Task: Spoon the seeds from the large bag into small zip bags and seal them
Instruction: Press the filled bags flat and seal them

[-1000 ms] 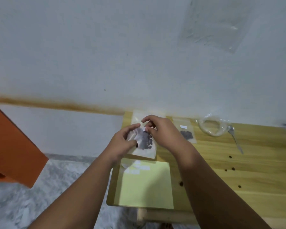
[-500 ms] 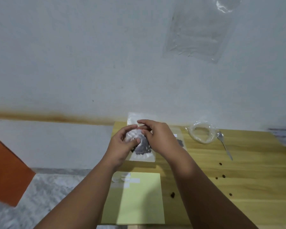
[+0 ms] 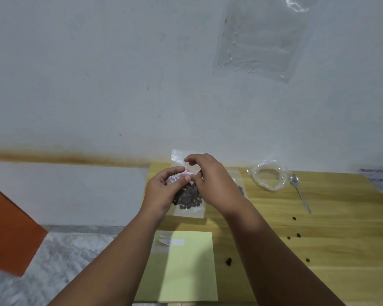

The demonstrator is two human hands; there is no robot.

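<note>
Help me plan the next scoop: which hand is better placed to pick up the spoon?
Right, probably. The spoon lies to the right of both hands, beside the large bag, so the right hand is nearer. The left hand sits farther away, and both pinch the small bag at its top.

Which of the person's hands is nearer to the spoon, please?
Right. The right hand pinches the seed bag left of the spoon; the left hand holds it farther left.
</note>
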